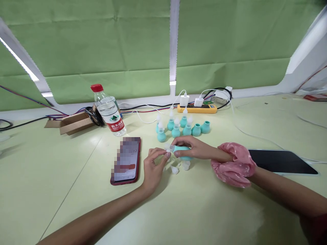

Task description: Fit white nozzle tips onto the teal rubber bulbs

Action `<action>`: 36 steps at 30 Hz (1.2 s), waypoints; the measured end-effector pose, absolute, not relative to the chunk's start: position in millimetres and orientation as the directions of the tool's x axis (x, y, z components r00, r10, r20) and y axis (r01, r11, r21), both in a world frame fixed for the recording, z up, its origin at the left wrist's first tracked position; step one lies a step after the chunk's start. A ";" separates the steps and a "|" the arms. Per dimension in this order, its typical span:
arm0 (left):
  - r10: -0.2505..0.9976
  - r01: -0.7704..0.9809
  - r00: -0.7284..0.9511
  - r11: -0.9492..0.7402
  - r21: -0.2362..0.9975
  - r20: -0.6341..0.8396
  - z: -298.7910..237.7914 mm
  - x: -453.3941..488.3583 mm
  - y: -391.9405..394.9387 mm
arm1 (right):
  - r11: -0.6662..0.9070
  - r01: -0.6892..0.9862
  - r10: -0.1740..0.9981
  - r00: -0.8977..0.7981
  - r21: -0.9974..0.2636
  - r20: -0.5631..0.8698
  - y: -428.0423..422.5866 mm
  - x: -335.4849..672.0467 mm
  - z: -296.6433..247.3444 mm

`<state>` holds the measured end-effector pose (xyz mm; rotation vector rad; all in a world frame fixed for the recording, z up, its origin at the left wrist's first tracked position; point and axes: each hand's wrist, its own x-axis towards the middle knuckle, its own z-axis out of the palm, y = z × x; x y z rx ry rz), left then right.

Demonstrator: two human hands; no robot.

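My right hand (190, 147) is closed around a teal squeeze bulb (183, 153), which lies on its side with a translucent collar pointing left. My left hand (155, 165) pinches a small white translucent piece (168, 147) against that collar; its exact shape is partly hidden by the fingers. Beneath the hands lie a white cone-shaped tip (174, 169), a clear cap-like piece (186, 165) and a few tiny pale parts. Behind them stand several teal bulbs with white tips (176, 131), plus two bulbs without tips (196, 130) at the right of the group.
A phone (126, 161) lies left of my hands, with a water bottle (111, 114) behind it. An open cardboard box (76, 123) and cables sit farther left. A yellow power strip (198, 109) with chargers is at the back. To the right lies a dark tablet (282, 161).
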<state>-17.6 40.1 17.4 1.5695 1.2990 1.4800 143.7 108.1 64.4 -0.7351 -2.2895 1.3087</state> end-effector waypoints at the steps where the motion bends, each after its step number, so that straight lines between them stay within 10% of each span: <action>1: 0.924 0.232 -0.094 -0.342 0.911 0.371 20.4 -17.1 39.2 | 0.384 0.209 0.596 -0.800 -0.900 0.068 108.3 144.3 65.4; 10: 0.806 0.463 0.029 -0.535 0.707 0.591 53.4 -25.4 40.6 | 0.197 0.053 0.722 -0.683 -0.979 0.108 92.1 144.1 79.3; 18: 0.368 0.720 0.291 -0.692 0.051 0.883 84.7 -35.4 34.1 | -0.056 -0.037 0.780 -0.625 -0.998 -0.021 64.4 137.9 93.8; 36: 0.177 0.534 0.786 -0.677 -0.506 0.593 108.9 -50.9 26.0 | -0.148 -0.009 0.810 -0.575 -0.989 -0.116 51.4 135.7 102.0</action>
